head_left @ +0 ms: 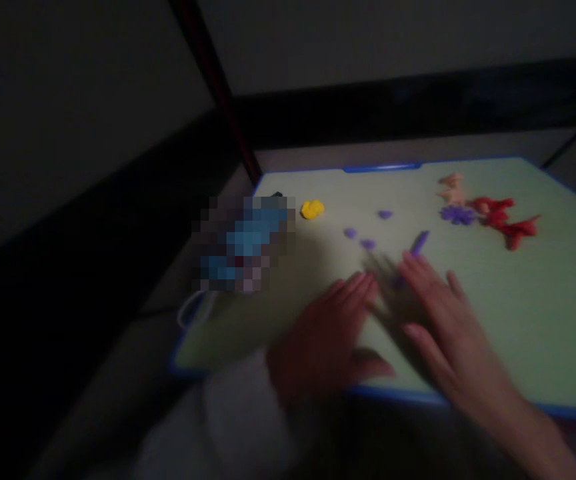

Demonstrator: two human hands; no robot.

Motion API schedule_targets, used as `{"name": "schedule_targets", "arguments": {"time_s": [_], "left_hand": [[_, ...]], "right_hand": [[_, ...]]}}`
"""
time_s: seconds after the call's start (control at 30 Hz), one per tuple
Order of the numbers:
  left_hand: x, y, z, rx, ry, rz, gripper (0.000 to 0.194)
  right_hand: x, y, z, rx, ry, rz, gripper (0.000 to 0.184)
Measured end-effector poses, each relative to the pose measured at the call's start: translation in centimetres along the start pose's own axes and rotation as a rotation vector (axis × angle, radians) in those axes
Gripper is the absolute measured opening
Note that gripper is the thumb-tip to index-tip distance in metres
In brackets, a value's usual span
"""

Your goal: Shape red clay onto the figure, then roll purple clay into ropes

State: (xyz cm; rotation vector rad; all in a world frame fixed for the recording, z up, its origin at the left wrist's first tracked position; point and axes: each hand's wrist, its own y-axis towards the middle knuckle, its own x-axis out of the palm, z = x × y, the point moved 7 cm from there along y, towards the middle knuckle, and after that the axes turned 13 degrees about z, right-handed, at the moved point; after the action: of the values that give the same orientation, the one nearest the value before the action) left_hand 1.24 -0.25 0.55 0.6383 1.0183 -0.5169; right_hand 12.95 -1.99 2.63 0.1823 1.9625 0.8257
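Observation:
My left hand (325, 337) lies flat on a pale green board (543, 313) with a blue rim, fingers stretched out and holding nothing. My right hand (443, 313) is beside it, fingers spread flat over the board. Its fingertips touch a thin purple clay roll (419, 243) that sticks out past them. Three small purple clay bits (367, 244) lie just beyond both hands. The picture is dark and a little smeared.
A yellow clay lump (312, 209) sits at the board's far left. Red clay shapes (505, 220), a purple flower-like piece (457, 215) and a pink piece (452, 188) lie at the far right. A blurred-out blue patch (245, 243) covers the left edge. A dark pole (218, 87) rises behind.

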Motion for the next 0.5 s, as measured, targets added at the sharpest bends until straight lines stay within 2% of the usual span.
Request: {"name": "schedule_targets", "arguments": {"time_s": [0.17, 0.23, 0.37, 0.5], "left_hand": [[-0.1, -0.3, -0.4, -0.019, -0.048, 0.013, 0.095], [-0.6, -0.5, -0.6, -0.017, -0.107, 0.067, 0.098], [-1.8, -1.0, -1.4, -0.073, -0.164, 0.201, 0.084], [-0.8, -0.9, -0.8, -0.022, -0.041, 0.067, 0.085]], "right_hand": [[-0.4, -0.2, 0.3, 0.029, 0.037, 0.041, 0.058], [-0.7, -0.2, 0.5, 0.046, 0.051, 0.071, 0.056], [-0.9, -0.2, 0.7, 0.078, 0.086, 0.107, 0.053], [-0.8, -0.1, 0.7, 0.093, 0.118, 0.094, 0.054]]}}
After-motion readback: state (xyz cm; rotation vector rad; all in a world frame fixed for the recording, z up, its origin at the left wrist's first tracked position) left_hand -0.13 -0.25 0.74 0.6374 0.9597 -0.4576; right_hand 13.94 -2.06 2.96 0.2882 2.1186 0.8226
